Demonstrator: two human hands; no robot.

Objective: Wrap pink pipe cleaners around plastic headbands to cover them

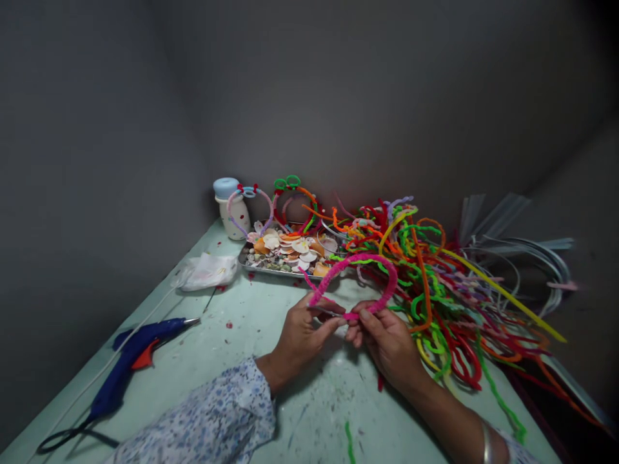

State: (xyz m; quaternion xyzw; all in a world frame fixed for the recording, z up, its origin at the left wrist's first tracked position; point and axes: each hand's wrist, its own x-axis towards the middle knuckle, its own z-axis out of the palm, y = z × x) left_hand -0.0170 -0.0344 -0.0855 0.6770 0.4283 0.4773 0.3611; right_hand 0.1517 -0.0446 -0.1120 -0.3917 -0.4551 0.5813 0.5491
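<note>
A bright pink pipe-cleaner ring (389, 283) is held up above the middle of the table, its fuzzy strand wound round a hoop. My left hand (304, 332) pinches the lower left part of it, thumb against fingers. On the lower right part, my right hand (389, 338) is closed with the thumb on top. A loose pink end sticks out at the ring's left side. The two hands nearly meet at the bottom of the ring, and their fingers hide part of the strand there.
At left lies a blue glue gun (128, 364) with its cord. A metal tray (271, 272) of shells stands at the back, with decorated hoops (273, 216) by a white bottle (235, 216). A plastic packet (207, 272) lies nearby. Tangled pipe cleaners (435, 303) fill the right side.
</note>
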